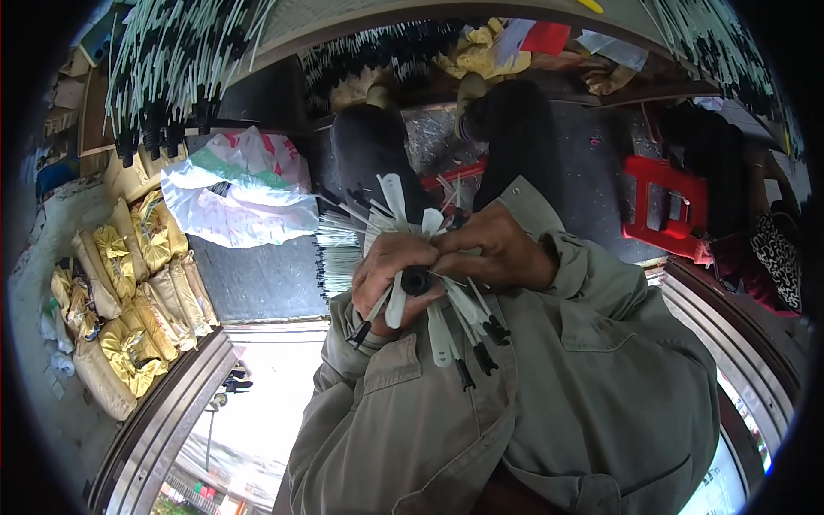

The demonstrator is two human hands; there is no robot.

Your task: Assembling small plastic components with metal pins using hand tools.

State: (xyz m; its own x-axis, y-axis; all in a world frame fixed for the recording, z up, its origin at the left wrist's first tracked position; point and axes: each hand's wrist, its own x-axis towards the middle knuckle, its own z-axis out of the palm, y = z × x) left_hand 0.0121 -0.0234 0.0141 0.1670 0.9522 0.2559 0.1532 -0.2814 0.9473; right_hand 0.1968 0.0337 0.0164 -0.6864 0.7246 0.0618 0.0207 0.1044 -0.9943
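Against my chest, my left hand (388,268) is wrapped round a bundle of thin pale rods with black tips and flat whitish blades (441,336). A black round tube end (416,280) with a hole in it pokes out of this bundle, beside the fingers. My right hand (498,249) meets the left at the bundle's side, its thumb and fingers pinched together. What the right fingertips hold is too small to make out. Blades and rods fan out both above and below the hands. More pale rods (340,253) lie stacked just left of the left hand.
Masses of pale rods with black ends (184,64) hang at the upper left. A white plastic bag (245,193) and brown and gold wrapped packages (137,292) are on the left. At right stands a red plastic stool (669,202), near another person's arm (757,176).
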